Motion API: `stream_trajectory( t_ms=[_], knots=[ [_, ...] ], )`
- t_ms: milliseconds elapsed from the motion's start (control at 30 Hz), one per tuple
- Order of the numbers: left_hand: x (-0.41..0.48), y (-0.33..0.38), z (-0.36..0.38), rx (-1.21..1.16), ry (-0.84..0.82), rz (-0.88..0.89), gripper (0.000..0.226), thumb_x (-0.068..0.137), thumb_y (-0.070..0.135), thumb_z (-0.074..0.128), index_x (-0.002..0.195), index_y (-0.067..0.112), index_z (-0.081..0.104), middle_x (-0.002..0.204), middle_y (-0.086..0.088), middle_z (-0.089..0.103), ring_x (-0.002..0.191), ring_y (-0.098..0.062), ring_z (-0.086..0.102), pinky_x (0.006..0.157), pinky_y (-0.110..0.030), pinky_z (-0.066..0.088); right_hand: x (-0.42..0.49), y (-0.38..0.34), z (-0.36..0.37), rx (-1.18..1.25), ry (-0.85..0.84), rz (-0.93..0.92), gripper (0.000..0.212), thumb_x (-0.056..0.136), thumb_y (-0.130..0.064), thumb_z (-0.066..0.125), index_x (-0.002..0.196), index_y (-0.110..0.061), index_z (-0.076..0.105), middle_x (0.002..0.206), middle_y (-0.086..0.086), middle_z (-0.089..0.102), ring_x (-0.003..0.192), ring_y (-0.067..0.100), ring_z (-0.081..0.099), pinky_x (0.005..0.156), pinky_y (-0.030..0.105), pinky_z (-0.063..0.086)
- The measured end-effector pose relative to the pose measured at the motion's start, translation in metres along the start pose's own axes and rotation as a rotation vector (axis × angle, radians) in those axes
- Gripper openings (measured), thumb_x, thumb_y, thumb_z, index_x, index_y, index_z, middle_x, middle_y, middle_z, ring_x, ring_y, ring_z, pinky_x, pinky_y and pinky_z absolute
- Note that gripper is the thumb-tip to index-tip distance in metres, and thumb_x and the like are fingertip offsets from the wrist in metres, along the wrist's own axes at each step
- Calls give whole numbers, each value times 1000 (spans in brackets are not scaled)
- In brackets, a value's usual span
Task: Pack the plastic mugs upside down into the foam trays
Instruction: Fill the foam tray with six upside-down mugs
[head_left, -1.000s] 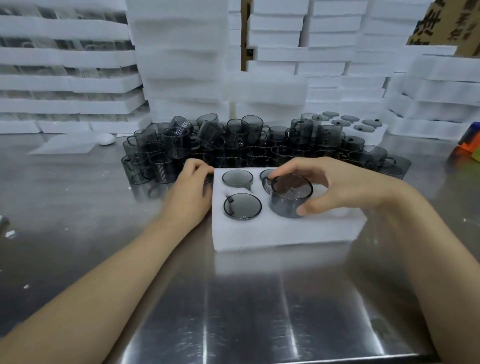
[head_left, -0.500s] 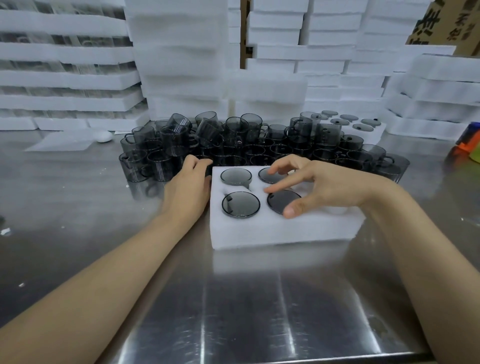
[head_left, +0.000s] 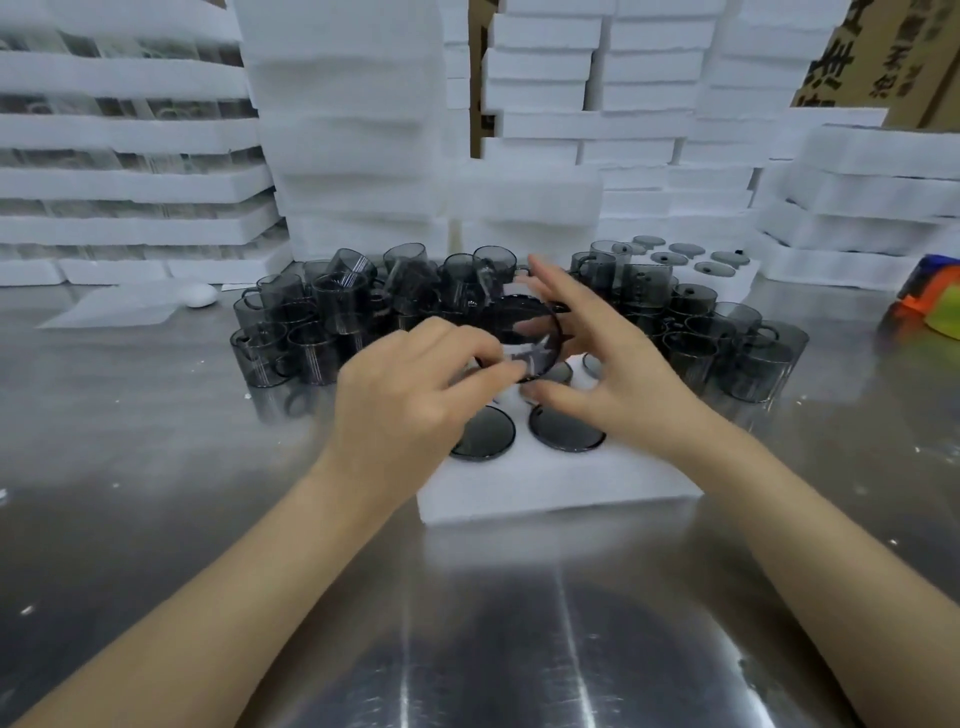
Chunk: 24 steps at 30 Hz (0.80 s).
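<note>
mug (head_left: 524, 338) motion-blurred, tray (head_left: 545, 493) half hidden

The site is a factory packing station. Indicators: white foam trays (head_left: 337, 130) stacked in tall columns across the whole rear, a printed carton (head_left: 878, 57) at upper right, and a steel table (head_left: 130, 441) as the work surface. A bulk batch of identical smoky mugs (head_left: 311, 322) stands massed on the table, with one filled tray (head_left: 727, 283) just behind.
</note>
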<state>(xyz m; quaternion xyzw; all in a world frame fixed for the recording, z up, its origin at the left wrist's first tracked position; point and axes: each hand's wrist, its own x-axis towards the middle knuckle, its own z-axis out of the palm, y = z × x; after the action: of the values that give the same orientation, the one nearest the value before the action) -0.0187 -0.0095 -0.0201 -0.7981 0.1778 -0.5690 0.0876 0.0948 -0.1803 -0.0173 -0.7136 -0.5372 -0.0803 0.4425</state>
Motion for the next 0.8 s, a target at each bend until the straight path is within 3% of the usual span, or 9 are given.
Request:
stream_trajectory(
  t_ms=[133,300,433,567,700,800],
  knots=[
    [0,4,1,-26,-13,-2,21,95,9,60,85,15,78,84,0,71,68,-22,63,47,-35,42,-1,-2,4,3,41,6,68,77,-22,79,134,-33,44,124,-16,55,114,6,57,91,21,47],
    [-2,9,0,-132,-27,-187,7,85,8,71,78,8,72,87,-5,67,63,-18,54,43,-34,42,0,-3,6,-43,59,28,63,73,-25,82,125,-31,48,116,-21,55,108,-8,53,85,4,38],
    [-2,11,-1,-162,-22,-268,21,75,2,76,66,4,58,84,-7,63,58,-22,53,41,-35,40,-1,-3,4,-78,77,-23,64,74,-22,82,126,-31,46,120,-24,51,111,-10,50,87,4,37],
    [-3,11,-1,-173,-33,-295,28,73,4,78,65,6,51,84,-6,61,59,-20,50,41,-34,38,-1,-1,4,-126,73,-59,68,74,-11,82,128,-31,45,127,-16,50,118,-7,47,91,6,37],
    [-4,11,0,-162,-38,-309,28,73,6,79,66,8,52,84,-4,60,61,-17,47,42,-31,36,-1,-1,4,-126,44,-80,72,75,-10,79,136,-26,43,131,-12,49,125,-1,45,99,11,35],
    [-4,10,0,-170,-33,-270,22,80,15,78,70,7,60,84,-2,63,64,-18,55,43,-33,41,-2,-6,4,-86,12,-81,78,77,-22,78,140,-34,33,133,-18,46,126,0,46,99,10,35]
  ],
)
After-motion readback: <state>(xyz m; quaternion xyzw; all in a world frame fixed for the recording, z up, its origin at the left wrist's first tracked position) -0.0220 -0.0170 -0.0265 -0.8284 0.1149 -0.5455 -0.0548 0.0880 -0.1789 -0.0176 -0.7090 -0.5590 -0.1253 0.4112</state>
